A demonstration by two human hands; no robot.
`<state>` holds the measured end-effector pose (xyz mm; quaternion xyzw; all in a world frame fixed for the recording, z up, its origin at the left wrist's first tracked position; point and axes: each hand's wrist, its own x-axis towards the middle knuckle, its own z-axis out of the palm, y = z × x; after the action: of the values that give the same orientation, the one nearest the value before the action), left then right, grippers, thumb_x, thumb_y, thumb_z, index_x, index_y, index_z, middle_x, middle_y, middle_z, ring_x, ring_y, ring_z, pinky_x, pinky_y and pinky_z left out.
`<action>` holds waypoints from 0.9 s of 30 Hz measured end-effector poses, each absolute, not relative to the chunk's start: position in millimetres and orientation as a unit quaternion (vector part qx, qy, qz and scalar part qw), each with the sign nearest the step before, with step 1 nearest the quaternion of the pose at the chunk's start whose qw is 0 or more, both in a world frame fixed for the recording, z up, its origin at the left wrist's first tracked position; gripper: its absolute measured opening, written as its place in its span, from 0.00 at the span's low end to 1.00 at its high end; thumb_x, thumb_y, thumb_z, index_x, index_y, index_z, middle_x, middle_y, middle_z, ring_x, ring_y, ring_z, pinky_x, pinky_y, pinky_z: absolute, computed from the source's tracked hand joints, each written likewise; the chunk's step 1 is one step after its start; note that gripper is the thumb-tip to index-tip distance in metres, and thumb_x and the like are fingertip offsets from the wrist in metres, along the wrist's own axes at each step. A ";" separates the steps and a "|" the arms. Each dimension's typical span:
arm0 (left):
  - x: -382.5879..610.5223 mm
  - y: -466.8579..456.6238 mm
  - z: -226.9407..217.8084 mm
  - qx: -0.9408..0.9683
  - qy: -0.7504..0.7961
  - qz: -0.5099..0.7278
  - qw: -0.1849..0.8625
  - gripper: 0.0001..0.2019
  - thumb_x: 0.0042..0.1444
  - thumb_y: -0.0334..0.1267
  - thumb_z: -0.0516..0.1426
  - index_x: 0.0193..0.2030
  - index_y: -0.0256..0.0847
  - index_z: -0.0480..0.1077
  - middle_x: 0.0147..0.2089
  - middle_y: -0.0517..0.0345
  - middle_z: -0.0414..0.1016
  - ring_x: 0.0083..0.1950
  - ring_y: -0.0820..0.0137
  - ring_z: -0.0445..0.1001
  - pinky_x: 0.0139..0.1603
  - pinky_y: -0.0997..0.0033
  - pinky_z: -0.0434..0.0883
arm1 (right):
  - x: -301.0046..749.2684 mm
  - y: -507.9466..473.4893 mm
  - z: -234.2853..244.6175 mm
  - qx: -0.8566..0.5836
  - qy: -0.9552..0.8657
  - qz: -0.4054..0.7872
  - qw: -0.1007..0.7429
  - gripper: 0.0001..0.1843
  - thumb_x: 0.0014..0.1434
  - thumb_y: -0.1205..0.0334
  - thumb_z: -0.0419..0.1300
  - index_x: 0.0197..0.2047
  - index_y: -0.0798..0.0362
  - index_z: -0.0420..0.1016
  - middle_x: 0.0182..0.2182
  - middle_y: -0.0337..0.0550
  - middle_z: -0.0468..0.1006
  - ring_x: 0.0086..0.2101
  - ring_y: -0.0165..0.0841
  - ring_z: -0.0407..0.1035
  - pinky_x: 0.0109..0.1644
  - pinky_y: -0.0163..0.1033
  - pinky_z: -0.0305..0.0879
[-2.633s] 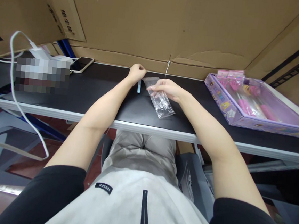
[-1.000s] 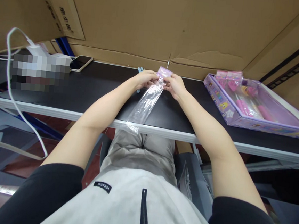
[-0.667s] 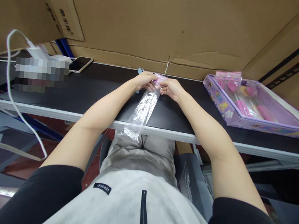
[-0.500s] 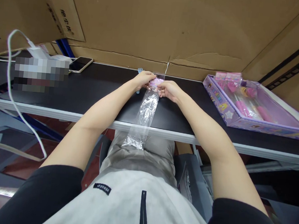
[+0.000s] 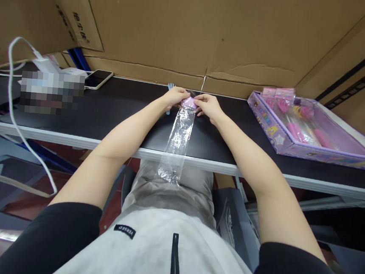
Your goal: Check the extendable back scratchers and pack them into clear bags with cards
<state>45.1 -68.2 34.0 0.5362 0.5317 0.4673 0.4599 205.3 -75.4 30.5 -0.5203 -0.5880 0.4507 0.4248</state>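
Note:
A long clear plastic bag [image 5: 180,130] with a pink-purple printed header [image 5: 189,102] lies over the black table and hangs past its front edge above my lap. At the header's left side, my left hand [image 5: 175,97] pinches the top of the bag. From the right, my right hand [image 5: 209,107] grips the same end with bent fingers. Partly under my left hand lies a light-blue fork-shaped thing [image 5: 170,86]; its prongs point to the back and its middle is hidden.
On the right stands a purple display box [image 5: 327,157] with several bagged pink fork-like things [image 5: 298,132]. A phone [image 5: 98,79] lies at the back left beside a white charger with a cable [image 5: 12,92]. Cardboard panels [image 5: 179,26] rise behind the black table [image 5: 124,102].
My right hand has shifted slightly up over the header. The lower end of the bag has swung a little to the right.

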 end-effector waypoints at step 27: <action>42.2 -65.9 31.6 0.620 0.483 0.382 0.485 0.04 0.63 0.28 0.71 0.40 0.37 0.81 0.28 0.57 0.81 0.29 0.68 0.84 0.42 0.69 0.81 | 234.0 -54.9 40.3 -0.512 -0.499 0.551 0.430 0.08 0.58 0.72 0.66 0.38 0.52 0.73 0.34 0.44 0.79 0.37 0.35 0.74 0.50 0.44 0.75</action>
<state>42.2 -65.9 31.6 0.6204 0.4835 0.3823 0.4850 234.0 -54.9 40.3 -0.5115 -0.4990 0.5515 0.4303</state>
